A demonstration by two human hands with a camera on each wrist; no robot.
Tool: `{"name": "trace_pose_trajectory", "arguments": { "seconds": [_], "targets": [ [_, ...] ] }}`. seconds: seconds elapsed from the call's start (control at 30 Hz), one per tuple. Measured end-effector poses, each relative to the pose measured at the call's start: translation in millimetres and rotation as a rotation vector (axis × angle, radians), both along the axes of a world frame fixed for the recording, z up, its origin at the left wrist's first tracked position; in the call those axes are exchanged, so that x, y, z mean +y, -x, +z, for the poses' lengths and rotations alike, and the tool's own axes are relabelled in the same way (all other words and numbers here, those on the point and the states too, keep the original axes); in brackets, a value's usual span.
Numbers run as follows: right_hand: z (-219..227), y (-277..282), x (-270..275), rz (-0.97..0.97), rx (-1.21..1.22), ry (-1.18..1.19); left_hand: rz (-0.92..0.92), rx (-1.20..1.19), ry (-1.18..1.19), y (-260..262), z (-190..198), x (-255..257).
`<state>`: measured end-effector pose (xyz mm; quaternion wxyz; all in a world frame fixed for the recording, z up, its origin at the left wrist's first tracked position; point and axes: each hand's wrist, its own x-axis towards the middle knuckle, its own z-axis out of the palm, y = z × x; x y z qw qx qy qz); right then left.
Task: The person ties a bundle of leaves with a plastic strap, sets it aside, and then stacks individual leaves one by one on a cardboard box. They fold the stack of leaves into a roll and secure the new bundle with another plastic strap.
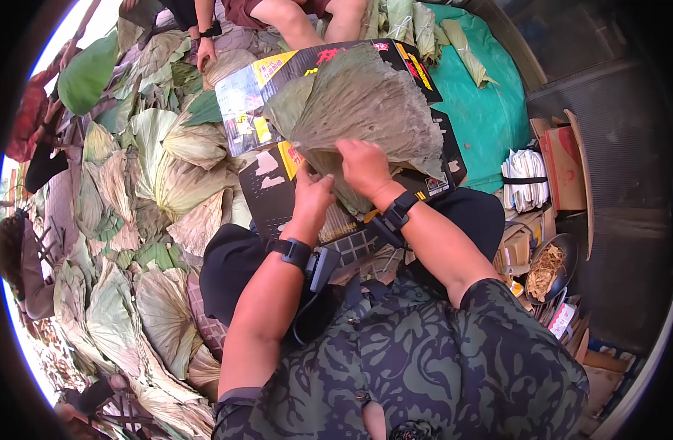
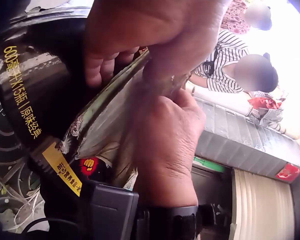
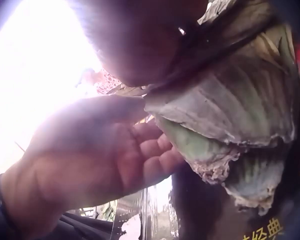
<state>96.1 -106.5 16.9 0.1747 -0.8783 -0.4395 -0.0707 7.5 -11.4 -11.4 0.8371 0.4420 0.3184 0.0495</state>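
A large dried lotus leaf (image 1: 380, 110), grey-green and folded in layers, lies fanned over a black printed cardboard sheet (image 1: 266, 209) across the person's lap. The right hand (image 1: 366, 167) grips the leaf's near edge with curled fingers. Just left of it, the left hand (image 1: 314, 199) holds the gathered narrow part. In the right wrist view, the left hand's thumb (image 3: 132, 105) is at the leaf tip and its fingers (image 3: 157, 155) pass behind. Ragged cut edges (image 3: 215, 167) of the folded layers hang below. The right hand's fingertips are hidden in the left wrist view.
Many dried lotus leaves (image 1: 167, 169) cover the ground at left. Tied leaf bundles (image 1: 424, 33) lie by a green tarp (image 1: 490, 110). At right are a stack of papers (image 1: 525, 180), a red box (image 1: 564, 169) and a pan (image 1: 564, 257). Other people sit around.
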Motion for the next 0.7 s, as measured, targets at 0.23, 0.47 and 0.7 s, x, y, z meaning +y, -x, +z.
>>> {"name": "trace_pose_trajectory", "arguments": {
  "seconds": [0.23,0.47,0.7],
  "targets": [
    [80.6,-1.6,-27.1,0.229,-0.107,-0.401,-0.052,0.088,0.122,-6.9,9.5,1.4],
    [7.6,1.4,-72.1,0.134,0.027,-0.037,0.018,-0.026,0.261,-2.5,4.4,6.8],
    [1.1,27.0,-65.6,0.032,-0.094,-0.022,0.019,-0.063,0.461,2.0,9.0,7.3]
  ]
}}
